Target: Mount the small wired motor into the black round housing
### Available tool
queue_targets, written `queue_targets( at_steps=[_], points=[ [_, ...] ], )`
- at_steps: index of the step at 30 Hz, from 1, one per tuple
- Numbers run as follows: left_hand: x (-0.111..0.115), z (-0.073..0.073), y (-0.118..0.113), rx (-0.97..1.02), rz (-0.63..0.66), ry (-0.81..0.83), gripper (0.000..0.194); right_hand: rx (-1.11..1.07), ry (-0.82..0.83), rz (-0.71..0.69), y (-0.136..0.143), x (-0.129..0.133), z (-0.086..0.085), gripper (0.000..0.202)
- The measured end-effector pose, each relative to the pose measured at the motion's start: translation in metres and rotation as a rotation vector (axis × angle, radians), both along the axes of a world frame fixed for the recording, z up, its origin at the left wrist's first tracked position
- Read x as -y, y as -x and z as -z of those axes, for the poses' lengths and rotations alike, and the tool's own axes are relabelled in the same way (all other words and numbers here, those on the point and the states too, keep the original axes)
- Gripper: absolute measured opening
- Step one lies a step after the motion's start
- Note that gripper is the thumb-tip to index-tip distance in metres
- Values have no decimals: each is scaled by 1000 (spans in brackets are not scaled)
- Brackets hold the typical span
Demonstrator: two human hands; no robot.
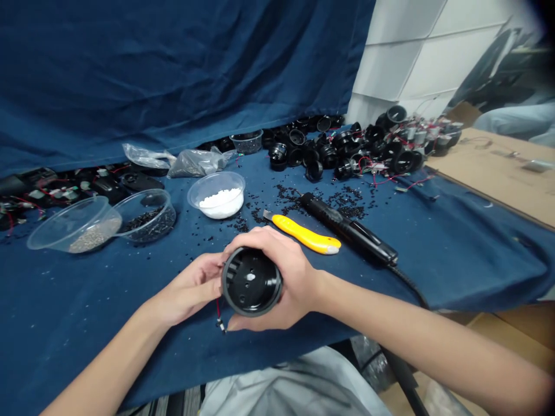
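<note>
A round black plastic housing [252, 283] is held over the front of the table, its hollow end facing me, with a white spot and small holes inside. My right hand [288, 271] wraps around its right side and top. At its left edge, my left hand [195, 289] closes with thumb and fingers against the housing. A red wire with a small white connector [221, 325] dangles below, between the hands. Just beyond lie a yellow utility knife [303, 233], blade to the left, and a black corded electric screwdriver [347, 226].
Clear plastic bowls hold white pieces [221, 199], dark screws [145, 218] and silvery screws [95, 234]. Small black bits [342, 202] are scattered mid-table. Piles of black housings [329, 150] and wired motors [433, 136] stand behind. Plastic bags [199, 162] lie at the back; cardboard [511, 173] is right.
</note>
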State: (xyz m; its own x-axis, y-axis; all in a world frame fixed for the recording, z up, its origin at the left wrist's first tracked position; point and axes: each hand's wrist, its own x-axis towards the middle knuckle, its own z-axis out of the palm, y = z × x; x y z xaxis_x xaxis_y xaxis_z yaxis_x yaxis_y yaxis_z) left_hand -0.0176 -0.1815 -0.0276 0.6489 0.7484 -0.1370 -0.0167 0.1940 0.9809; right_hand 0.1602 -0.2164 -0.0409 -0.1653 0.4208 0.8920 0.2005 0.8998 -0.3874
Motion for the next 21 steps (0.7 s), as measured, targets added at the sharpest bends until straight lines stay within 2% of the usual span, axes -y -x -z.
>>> queue_targets(
  at_steps=[2, 4, 6, 9, 12, 15, 18, 21],
  points=[
    [-1, -5, 1, -64, 25, -149, 23, -11, -1, -3, 0, 0, 0, 54],
    [1, -8, 0, -96, 41, -231, 16, -25, 1, -8, 0, 1, 0, 53],
    [5, -11, -3, -92, 60, -239, 8, -36, 8, 0, 1, 2, -1, 52],
    [12, -14, -5, -113, 63, -226, 16, -58, -5, 40, 4, 5, 0, 50],
    [18, -15, -5, -133, -4, -328, 21, -116, -33, 105, 9, 5, 3, 50],
    [22, -16, -7, -132, -85, -570, 14, -185, -61, 195, 12, 5, 5, 54],
    [25, -16, -13, -131, -205, -800, 4, -204, -39, 267, 13, 6, 4, 49],
    [28, -20, -17, -76, -254, -830, 12, -188, -14, 278, 13, 11, -3, 44]
  ],
)
